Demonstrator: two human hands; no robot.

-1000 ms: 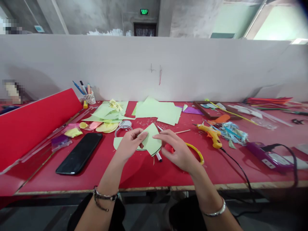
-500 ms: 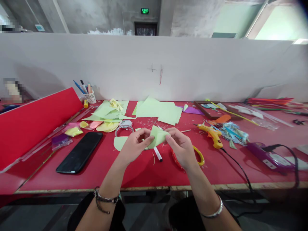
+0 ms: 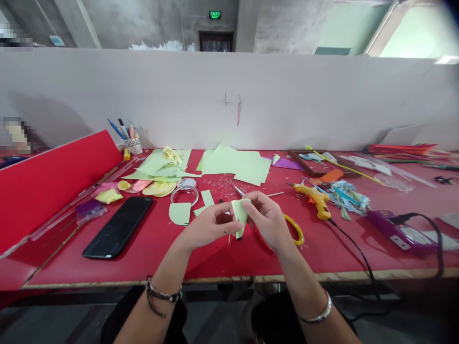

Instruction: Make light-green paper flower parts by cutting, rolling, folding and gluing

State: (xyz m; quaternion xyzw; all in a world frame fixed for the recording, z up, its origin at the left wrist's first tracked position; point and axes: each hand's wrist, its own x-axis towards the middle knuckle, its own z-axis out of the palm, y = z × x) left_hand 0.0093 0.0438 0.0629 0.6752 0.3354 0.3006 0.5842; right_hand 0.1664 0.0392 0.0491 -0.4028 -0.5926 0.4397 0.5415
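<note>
Between my hands is a small piece of light green paper, folded or curled into a narrow shape and held above the table. My left hand pinches its left and lower side. Fingers of my right hand close on its upper right edge. Under my right hand lie scissors with a yellow and red handle, partly hidden, their metal tip showing beyond the fingers. A marker below the paper is mostly covered. Left of my hands rest a cut green paper piece and a roll of tape.
A black phone lies at left, beside a red board. Green sheets lie at the back. To the right are a yellow glue gun, its cord, a purple power strip and a brown tray.
The green paper has turned from lying wide to a narrow upright shape. My left hand has shifted right and slightly down, uncovering cut paper strips behind it.
</note>
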